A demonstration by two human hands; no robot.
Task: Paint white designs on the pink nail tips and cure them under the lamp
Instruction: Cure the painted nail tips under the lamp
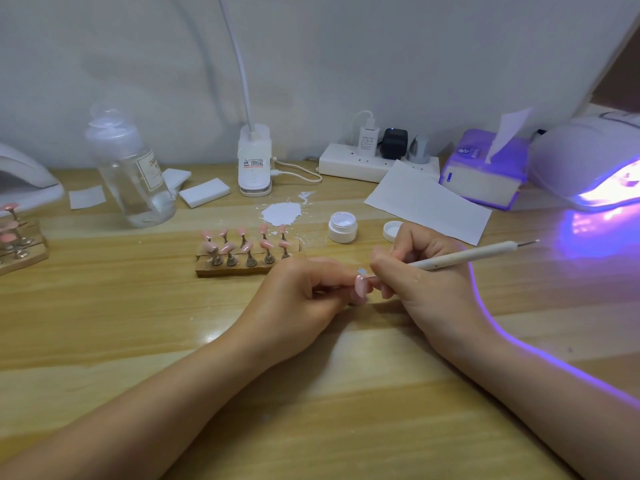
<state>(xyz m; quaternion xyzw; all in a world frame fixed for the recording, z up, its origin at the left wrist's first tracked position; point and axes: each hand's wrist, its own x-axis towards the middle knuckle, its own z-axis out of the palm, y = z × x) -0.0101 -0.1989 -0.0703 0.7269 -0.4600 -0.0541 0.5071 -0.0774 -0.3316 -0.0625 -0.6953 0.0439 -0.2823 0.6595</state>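
My left hand point(304, 289) pinches a small stand with a pink nail tip point(361, 276) at the middle of the wooden table. My right hand point(415, 271) grips a white dotting pen point(464, 256), its working end touching that tip. Behind them a wooden holder point(239, 266) carries several pink nail tips point(247, 242) on metal stands. An open white gel jar point(343, 226) stands to the right of the holder, with its lid point(393, 230) beside it. The curing lamp point(588, 161) glows violet at the far right.
A white paint smear point(281, 213) lies behind the holder. A clear bottle point(130, 171), white pads point(205, 192), desk lamp base point(254, 164), power strip point(377, 164), paper sheet point(426, 202) and tissue box point(485, 168) line the back. Another nail holder point(17, 237) sits at the left edge.
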